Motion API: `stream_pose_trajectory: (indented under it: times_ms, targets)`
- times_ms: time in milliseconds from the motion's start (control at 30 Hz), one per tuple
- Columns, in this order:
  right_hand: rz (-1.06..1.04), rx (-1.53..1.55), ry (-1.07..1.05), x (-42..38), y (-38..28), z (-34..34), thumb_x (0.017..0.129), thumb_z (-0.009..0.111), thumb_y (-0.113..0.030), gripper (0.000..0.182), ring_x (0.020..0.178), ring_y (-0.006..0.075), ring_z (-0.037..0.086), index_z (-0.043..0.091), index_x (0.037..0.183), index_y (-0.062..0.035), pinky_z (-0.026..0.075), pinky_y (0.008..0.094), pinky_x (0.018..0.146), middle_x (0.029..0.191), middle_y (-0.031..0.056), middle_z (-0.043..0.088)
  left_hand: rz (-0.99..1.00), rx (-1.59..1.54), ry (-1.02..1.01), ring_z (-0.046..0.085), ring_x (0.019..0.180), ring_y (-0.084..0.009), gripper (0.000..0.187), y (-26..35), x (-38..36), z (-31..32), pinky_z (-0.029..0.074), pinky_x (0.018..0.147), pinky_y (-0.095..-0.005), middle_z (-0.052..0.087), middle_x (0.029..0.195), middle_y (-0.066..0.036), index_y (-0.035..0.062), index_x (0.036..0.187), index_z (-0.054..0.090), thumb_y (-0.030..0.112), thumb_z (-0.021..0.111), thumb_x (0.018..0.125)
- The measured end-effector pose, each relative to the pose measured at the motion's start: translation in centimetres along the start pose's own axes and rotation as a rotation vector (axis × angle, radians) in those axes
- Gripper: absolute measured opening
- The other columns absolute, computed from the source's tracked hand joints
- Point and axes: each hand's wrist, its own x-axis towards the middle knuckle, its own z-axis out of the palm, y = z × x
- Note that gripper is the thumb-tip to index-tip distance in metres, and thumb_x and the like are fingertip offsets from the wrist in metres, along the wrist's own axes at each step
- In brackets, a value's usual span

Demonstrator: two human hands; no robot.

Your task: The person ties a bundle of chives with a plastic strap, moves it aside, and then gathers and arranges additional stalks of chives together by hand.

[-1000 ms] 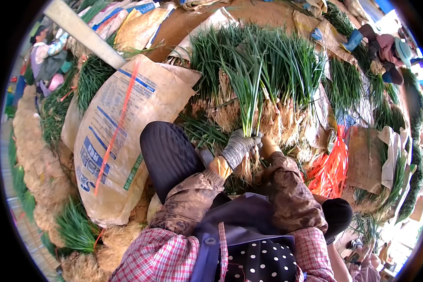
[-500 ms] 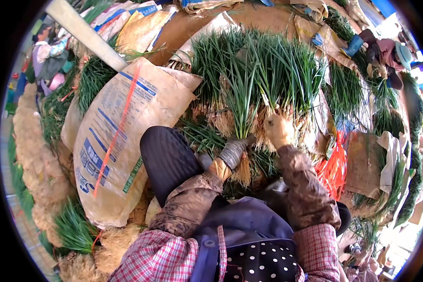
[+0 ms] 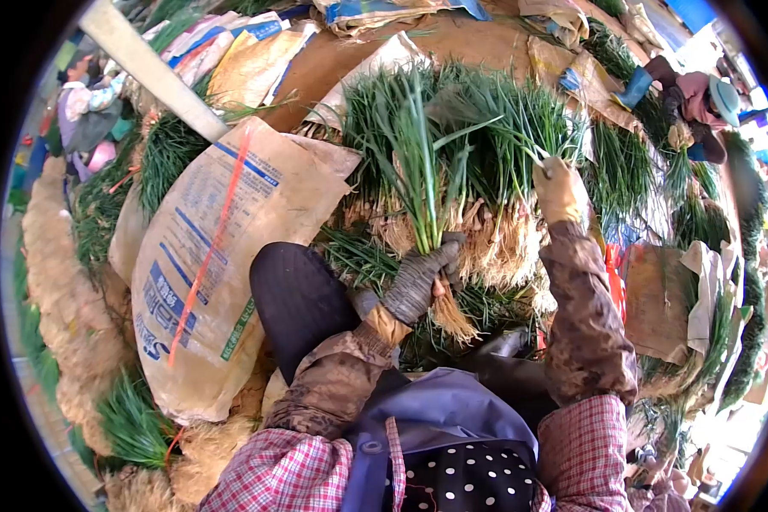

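My left hand (image 3: 422,277), in a grey glove, is wrapped round a bunch of green onions (image 3: 420,192). Their leaves point away from me and their stringy roots (image 3: 452,317) hang below the fist. In a tan glove, my right hand (image 3: 561,189) is at the right side of a large heap of green onions (image 3: 495,128). Its fingers are closed at a small pale tip, too blurred to name. The heap lies with its pale roots towards me. More loose greens (image 3: 358,260) lie under and beside my left hand.
A big printed sack (image 3: 200,264) lies left of my knee, near a pale post (image 3: 149,68). Red plastic strips (image 3: 614,282) and a folded sack (image 3: 657,299) are at the right. Other people sit at far left (image 3: 90,111) and upper right (image 3: 700,102).
My right hand has moved right and a little away from me, from the middle of the heap to its right side. The bunch in my left hand has shifted slightly left and stands more apart.
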Motion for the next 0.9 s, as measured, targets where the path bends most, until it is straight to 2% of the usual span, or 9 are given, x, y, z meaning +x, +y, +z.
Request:
stream_pose_trajectory:
  times_ms: [233,333,467,533,600,700,733,800,900]
  targets:
    - [-0.441,0.478,0.244,-11.7,6.0,8.3,0.081,0.07,-0.018,0.011,0.052,0.0074,0.043,0.061,0.078,-0.0111,0.034,0.0235,0.046,0.064,-0.0033,0.052,-0.101,0.063,0.157,0.055,0.05,-0.0133,0.026,-3.3,1.9,-2.8,0.047,0.044,-0.0244,0.065,0.073,-0.004,0.0065,0.109,0.059,0.014,0.066,0.085]
    - [-0.23,0.347,-0.05,-18.0,3.8,7.2,0.077,0.075,-0.022,0.015,0.053,0.0075,0.053,0.063,0.076,-0.0129,0.046,0.0249,0.048,0.062,-0.0029,0.059,-0.164,0.136,0.203,0.055,0.044,-0.0115,0.022,-3.1,1.1,-1.7,0.043,0.039,-0.0217,0.066,0.07,-0.006,0.0034,0.092,0.064,0.019,0.073,0.08]
    - [-0.333,0.595,-0.146,-18.7,3.5,8.0,0.082,0.071,-0.028,0.022,0.057,0.0095,0.054,0.063,0.087,-0.0076,0.048,0.0262,0.053,0.065,0.0005,0.058,-0.147,0.261,0.283,0.049,0.036,-0.0141,0.024,-4.3,2.1,-3.1,0.041,0.036,-0.0264,0.058,0.053,-0.004,0.0015,0.079,0.064,0.02,0.078,0.075]
    - [-0.329,0.406,-0.041,-16.5,3.5,8.1,0.083,0.07,-0.033,0.031,0.06,0.0118,0.056,0.061,0.094,-0.0066,0.049,0.027,0.054,0.068,0.002,0.059,-0.167,0.292,0.305,0.049,0.035,-0.014,0.022,-3.9,2.0,-2.6,0.04,0.035,-0.0263,0.056,0.051,-0.003,0.0013,0.079,0.064,0.018,0.078,0.075]
    - [-0.249,0.517,-0.067,-14.4,2.8,9.0,0.085,0.065,-0.04,0.041,0.062,0.0148,0.058,0.056,0.106,-0.0054,0.051,0.0307,0.056,0.073,0.0043,0.061,-0.164,0.312,0.29,0.048,0.035,-0.0139,0.02,-3.8,1.9,-2.6,0.039,0.035,-0.0262,0.056,0.051,-0.003,0.0012,0.079,0.064,0.016,0.077,0.075]
    - [0.357,1.32,-0.643,-10.3,3.8,12.8,0.084,0.062,-0.052,0.059,0.074,0.017,0.064,0.055,0.114,-0.0016,0.055,0.0315,0.064,0.085,0.0092,0.066,-0.071,0.297,0.198,0.047,0.036,-0.0132,0.017,-4.0,1.4,-2.6,0.037,0.034,-0.026,0.058,0.055,-0.005,0.0005,0.082,0.065,0.013,0.075,0.076]
    - [0.532,1.189,-0.738,-9.7,3.1,13.1,0.084,0.065,-0.048,0.055,0.075,0.0175,0.065,0.056,0.113,-0.0022,0.056,0.032,0.063,0.085,0.0091,0.066,-0.095,0.351,0.215,0.047,0.036,-0.013,0.017,-3.8,1.4,-2.4,0.037,0.034,-0.0259,0.058,0.055,-0.005,0.0002,0.083,0.065,0.013,0.074,0.076]
    - [0.613,1.329,-0.502,-10.4,0.9,13.0,0.085,0.068,-0.027,0.029,0.054,0.0139,0.059,0.059,0.099,-0.0033,0.051,0.0259,0.046,0.08,0.0091,0.065,-0.138,0.456,0.259,0.046,0.036,-0.0126,0.017,-2.9,1.1,-2.0,0.037,0.035,-0.0257,0.058,0.057,-0.005,-0.0003,0.085,0.065,0.011,0.074,0.076]
    - [0.7,1.181,-0.639,-10.4,2.7,15.5,0.088,0.06,-0.008,0.016,0.048,0.0113,0.052,0.059,0.101,0.0007,0.046,0.0227,0.039,0.079,0.0101,0.064,-0.169,0.508,0.337,0.044,0.036,-0.0112,0.023,-2.6,0.7,-1.8,0.036,0.034,-0.0249,0.059,0.062,-0.005,-0.0008,0.093,0.062,0.009,0.073,0.076]
